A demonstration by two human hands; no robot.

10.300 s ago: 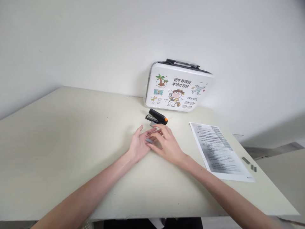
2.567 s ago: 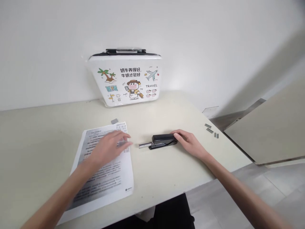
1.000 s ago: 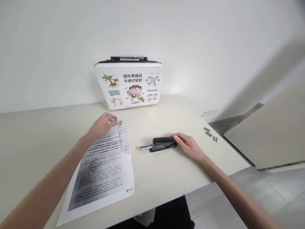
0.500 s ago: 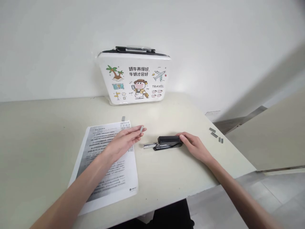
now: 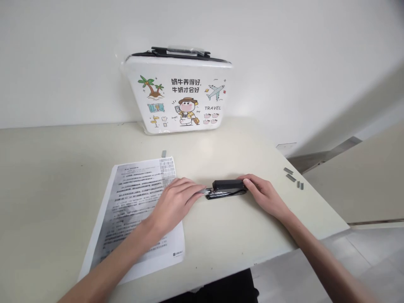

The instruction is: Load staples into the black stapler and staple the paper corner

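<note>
A black stapler [image 5: 227, 185] lies on its side on the table, its metal staple tray sticking out to the left. My right hand [image 5: 264, 195] grips the stapler's right end between thumb and fingers. At the other end, my left hand [image 5: 176, 203] is closed in a pinch over the tray, with a small grey strip of staples [image 5: 203, 191] at its fingertips, mostly hidden by them. Under my left wrist is a printed sheet of paper [image 5: 135, 219]. One more staple strip [image 5: 164, 153] rests by the sheet's top edge.
Several loose staple strips [image 5: 291, 178] lie near the right edge of the table [image 5: 217, 235]. Against the wall stands a white case [image 5: 184, 99] with cartoon prints and a black handle. Beyond the right edge the floor [image 5: 372, 252] shows.
My left hand has moved right and slightly down, bringing the staple strip from above the paper to the stapler's tray. My right hand keeps its hold on the stapler. The view has shifted slightly.
</note>
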